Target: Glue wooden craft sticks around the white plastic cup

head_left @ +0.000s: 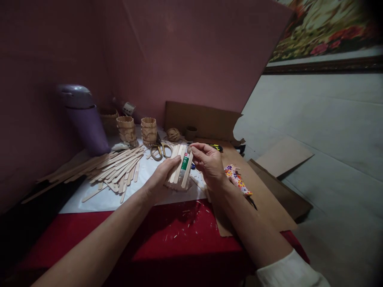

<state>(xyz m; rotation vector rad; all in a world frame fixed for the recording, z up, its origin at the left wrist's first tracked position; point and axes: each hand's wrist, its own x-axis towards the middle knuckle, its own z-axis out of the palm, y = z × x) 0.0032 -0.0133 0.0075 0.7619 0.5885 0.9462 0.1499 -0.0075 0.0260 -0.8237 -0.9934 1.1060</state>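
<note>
A clear plastic bottle piece [184, 162] with a green label has flat wooden sticks [177, 164] standing side by side along its left part. My left hand [163, 173] is wrapped round it from the left, thumb on the sticks. One more stick [187, 170] lies slanted over the label's right edge, and the pinched fingertips of my right hand [208, 161] are at its upper end. Part of the label shows between the sticks. The far side of the bottle piece and most of my left fingers are hidden.
Many loose sticks [119, 171] fan across the white sheet at left. Behind are scissors [160, 151], two stick-covered cups [149, 131], twine [173, 134] and a purple bottle [88, 127]. A flower-patterned glue gun [237, 180] lies on cardboard [260, 191] at right.
</note>
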